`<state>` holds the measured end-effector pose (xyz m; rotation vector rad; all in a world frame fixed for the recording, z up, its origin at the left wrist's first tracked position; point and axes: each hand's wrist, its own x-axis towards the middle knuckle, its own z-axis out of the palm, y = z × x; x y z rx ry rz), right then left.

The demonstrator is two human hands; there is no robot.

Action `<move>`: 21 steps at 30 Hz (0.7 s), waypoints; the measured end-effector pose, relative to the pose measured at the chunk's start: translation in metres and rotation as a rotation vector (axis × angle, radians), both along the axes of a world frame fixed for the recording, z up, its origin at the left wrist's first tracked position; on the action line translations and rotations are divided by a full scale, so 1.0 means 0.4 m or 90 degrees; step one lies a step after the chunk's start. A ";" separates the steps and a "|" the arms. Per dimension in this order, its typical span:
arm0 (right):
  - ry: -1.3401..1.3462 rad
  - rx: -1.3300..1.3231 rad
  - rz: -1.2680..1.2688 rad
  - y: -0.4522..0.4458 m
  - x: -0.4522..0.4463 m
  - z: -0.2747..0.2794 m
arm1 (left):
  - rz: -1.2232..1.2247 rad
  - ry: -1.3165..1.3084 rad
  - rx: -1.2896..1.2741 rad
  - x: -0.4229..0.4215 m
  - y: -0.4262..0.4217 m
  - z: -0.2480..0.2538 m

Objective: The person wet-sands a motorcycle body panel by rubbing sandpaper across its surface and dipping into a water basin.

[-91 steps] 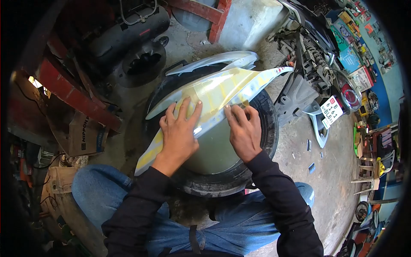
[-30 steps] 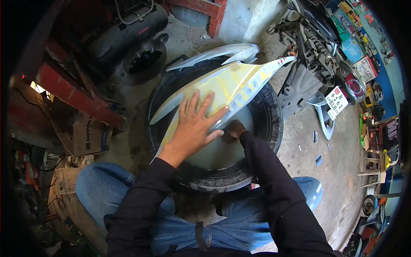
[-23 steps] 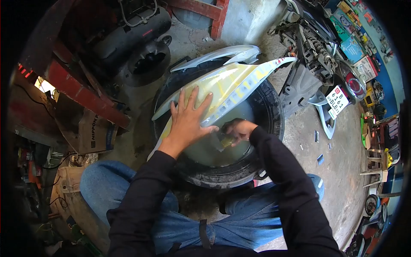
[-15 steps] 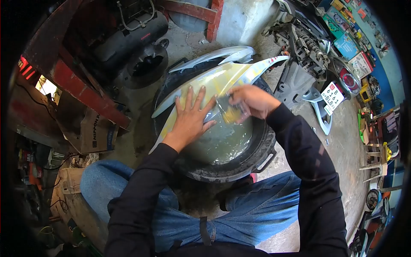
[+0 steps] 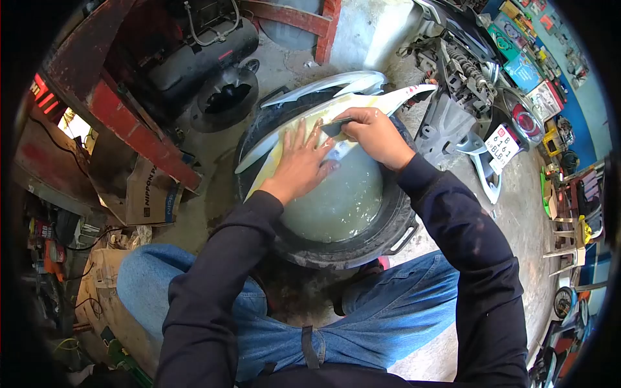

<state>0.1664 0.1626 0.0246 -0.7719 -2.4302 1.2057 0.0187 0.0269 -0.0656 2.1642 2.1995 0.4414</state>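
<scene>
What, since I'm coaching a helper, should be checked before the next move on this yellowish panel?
1. Left hand laid on the yellowish panel: ok, fingers spread.
2. Right hand gripping the thin dark piece: ok.
3. Thin dark piece flat against the yellowish panel: cannot tell.
4. Liquid in the tub: ok, though cloudy.
5. Pale far panel apart from both hands: ok.

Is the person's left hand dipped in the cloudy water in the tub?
No, the left hand rests on the yellow-and-white panel, above the cloudy water.
</scene>
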 end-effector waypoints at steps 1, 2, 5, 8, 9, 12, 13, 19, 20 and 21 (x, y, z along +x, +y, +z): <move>0.001 0.000 0.001 -0.009 0.008 -0.004 | 0.001 0.001 0.000 -0.006 0.000 -0.005; 0.040 0.100 -0.002 -0.015 0.019 -0.012 | 0.020 -0.030 0.013 -0.017 -0.001 -0.012; 0.143 0.283 0.008 -0.027 0.046 -0.071 | 0.115 -0.078 0.000 -0.038 -0.027 0.004; 0.119 0.211 0.009 -0.060 0.069 -0.098 | 0.233 -0.170 -0.020 -0.082 -0.060 -0.007; 0.123 0.210 0.008 -0.058 0.066 -0.107 | 0.279 -0.248 -0.011 -0.086 -0.070 0.005; 0.138 -0.285 -0.129 -0.067 0.068 -0.117 | 0.287 -0.185 -0.090 -0.096 -0.086 0.029; 0.147 -0.282 -0.132 -0.079 0.072 -0.108 | 0.267 -0.155 -0.089 -0.115 -0.084 0.032; 0.205 -0.552 -0.186 -0.090 0.091 -0.111 | 0.261 -0.227 -0.106 -0.202 -0.072 0.016; 0.213 -0.577 -0.178 -0.082 0.091 -0.112 | 0.261 -0.229 -0.105 -0.204 -0.064 0.013; 0.211 -0.577 -0.179 -0.078 0.089 -0.112 | 0.247 -0.267 -0.111 -0.201 -0.057 0.020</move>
